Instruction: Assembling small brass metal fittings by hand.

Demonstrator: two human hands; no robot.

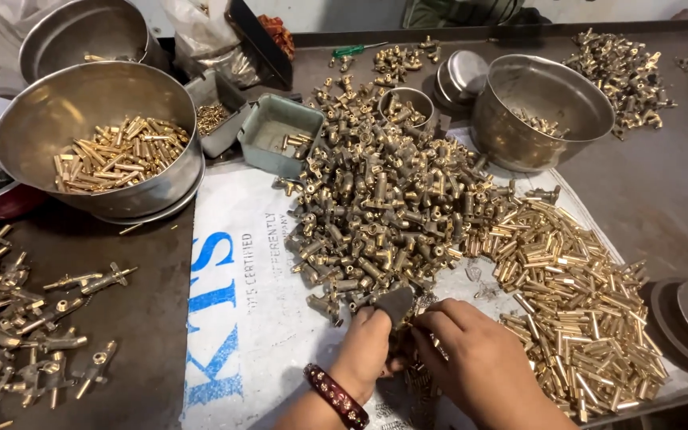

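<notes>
My left hand, with a dark red bangle on the wrist, holds a small grey flat tool at the near edge of a big heap of brass valve bodies. My right hand is pressed close beside it, fingers curled around small brass parts that are mostly hidden between the two hands. A pile of shiny brass tubes lies just right of my right hand.
A white printed sack covers the dark table. Steel bowls stand at the back: one with brass pins on the left, one nearly empty on the right. A grey tray sits between. Assembled fittings lie at left.
</notes>
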